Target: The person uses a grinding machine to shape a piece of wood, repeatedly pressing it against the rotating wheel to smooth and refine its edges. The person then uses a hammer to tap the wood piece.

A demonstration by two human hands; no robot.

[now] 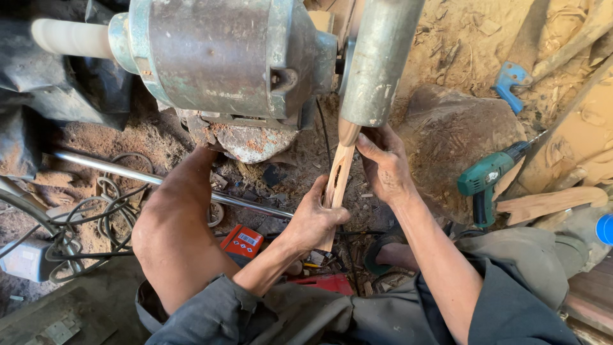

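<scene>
The left hand [313, 220] has its fingers curled tight around the lower part of a narrow wooden piece [338, 176], thumb laid along the front of it. The right hand [385, 167] grips the same piece higher up, fingers wrapped behind and thumb pressed against its upper end. Both hands are clenched on the wood; neither is released.

The wooden piece stands nearly upright, tilted slightly to the right at the top, pale reddish with a darker hollow along its length. Its upper end meets the underside of a grey-green sanding drum [377, 61], which hangs down from above. Whether wood and drum actually touch cannot be told for certain, as the thumb covers part of the joint.

Just left of the drum sits a worn motor housing [223, 54], grey-green with rust at its base, and a pale spindle [70, 37] projecting from its left end. A bare knee [169, 230] rises below it, left of the hands. A steel rod [115, 167] lies across the ground behind the knee, with coiled cables [83, 230] beside it. An orange box [241, 241] lies on the ground just beside the left wrist. Well to the right rests a green power drill [488, 179]; a blue clamp [511, 83] lies farther up, amid sawdust.
</scene>
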